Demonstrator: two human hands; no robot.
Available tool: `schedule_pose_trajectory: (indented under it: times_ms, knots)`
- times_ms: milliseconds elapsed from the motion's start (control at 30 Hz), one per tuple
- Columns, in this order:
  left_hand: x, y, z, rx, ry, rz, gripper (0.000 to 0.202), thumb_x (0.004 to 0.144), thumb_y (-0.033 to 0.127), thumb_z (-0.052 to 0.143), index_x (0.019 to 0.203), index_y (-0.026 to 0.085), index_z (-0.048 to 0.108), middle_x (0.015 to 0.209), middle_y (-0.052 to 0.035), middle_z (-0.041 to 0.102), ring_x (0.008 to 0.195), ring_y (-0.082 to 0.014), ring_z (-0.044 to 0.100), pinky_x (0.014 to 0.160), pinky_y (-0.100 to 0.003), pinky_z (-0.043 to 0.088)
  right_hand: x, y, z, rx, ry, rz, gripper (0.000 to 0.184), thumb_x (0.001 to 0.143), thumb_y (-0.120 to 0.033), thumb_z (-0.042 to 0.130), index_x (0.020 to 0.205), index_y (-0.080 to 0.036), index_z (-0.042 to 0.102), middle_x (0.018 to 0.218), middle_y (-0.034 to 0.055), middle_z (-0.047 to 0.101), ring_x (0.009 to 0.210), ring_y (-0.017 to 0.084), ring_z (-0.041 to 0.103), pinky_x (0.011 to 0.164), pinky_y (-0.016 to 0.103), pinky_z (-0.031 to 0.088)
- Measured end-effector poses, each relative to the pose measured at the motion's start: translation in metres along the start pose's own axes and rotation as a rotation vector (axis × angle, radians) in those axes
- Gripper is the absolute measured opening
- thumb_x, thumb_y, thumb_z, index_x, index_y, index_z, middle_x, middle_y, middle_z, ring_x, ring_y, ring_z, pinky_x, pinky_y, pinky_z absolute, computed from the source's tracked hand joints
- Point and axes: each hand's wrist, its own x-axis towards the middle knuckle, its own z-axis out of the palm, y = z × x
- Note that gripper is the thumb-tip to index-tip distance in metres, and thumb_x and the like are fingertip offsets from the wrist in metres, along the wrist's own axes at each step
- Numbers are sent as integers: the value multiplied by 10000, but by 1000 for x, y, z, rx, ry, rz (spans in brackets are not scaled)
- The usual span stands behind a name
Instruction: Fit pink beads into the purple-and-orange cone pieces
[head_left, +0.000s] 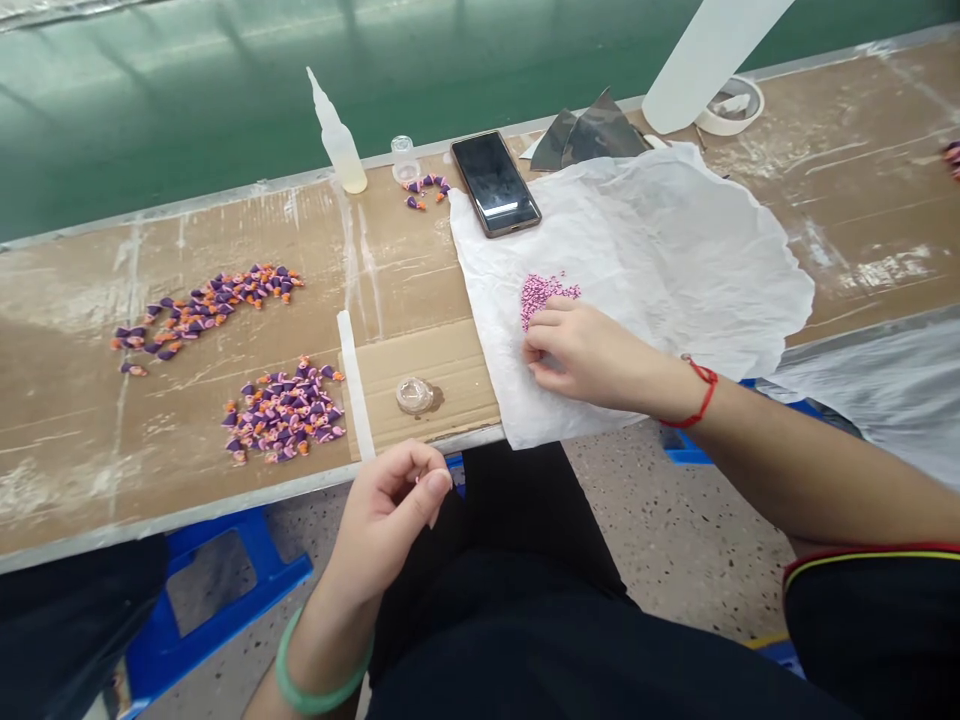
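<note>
1. Right now, the person's right hand (pixel 589 350) rests loosely curled and narrow on a crinkled white tissue sheet (pixel 675 250), holding nothing that shows, just below a small heap of tiny magenta beads (pixel 544 297).
2. Their left hand (pixel 382 520) hangs just off the front edge of a brown cardboard-topped bench (pixel 82 430), thumb pinched against the fingers; anything held there is too small to tell.
3. The tissue overlaps the bench's front edge, right of centre, with the beads near its left side.
4. Toward the left end lie two loose heaps of purple-and-orange moulded pieces (pixel 283 412).
5. Along the back edge stand a translucent plastic squeeze bottle (pixel 339 145) and a black smartphone (pixel 495 183).
</note>
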Motion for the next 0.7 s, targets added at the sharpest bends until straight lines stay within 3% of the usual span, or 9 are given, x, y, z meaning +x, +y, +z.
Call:
schedule_pose_trajectory:
  times_ms: [167,367,467,567,700]
  knots:
    - [6,3,11,-2,1,-5,356,940,449,653,733,169,580,514,39,493,473,-82,423,479,-193,334,1,2,-9,273,79,46,120,829,-137,557,736,-210,535,770,47,623,807,218,528,785,376,428]
    - [42,19,33,77,-33,114,220,915,315,606,750,172,576,561,34,496,507,-94,446,501,-217,352,-7,-10,-21,737,130,348,144,882,-325,641,788,-222,607,822,25,622,775,190,527,713,356,413]
    - [62,19,46,88,-32,151,189,899,314,596,772,175,579,582,34,492,519,-102,449,502,-228,355,-10,-24,-28,940,155,425,224,887,-412,688,803,-216,618,803,13,599,763,179,521,704,343,410]
    - [74,17,54,102,-1,187,161,886,306,596,794,175,584,605,34,496,526,-102,450,500,-231,357,-13,-35,-33,1035,176,421,258,881,-439,719,810,-210,623,787,7,595,764,173,531,704,330,418]
    - [77,17,58,137,36,220,106,856,258,613,798,173,590,628,31,524,526,-90,448,498,-221,351,-14,-42,-33,1003,200,393,193,901,-374,689,826,-206,631,810,13,620,786,174,554,710,328,423]
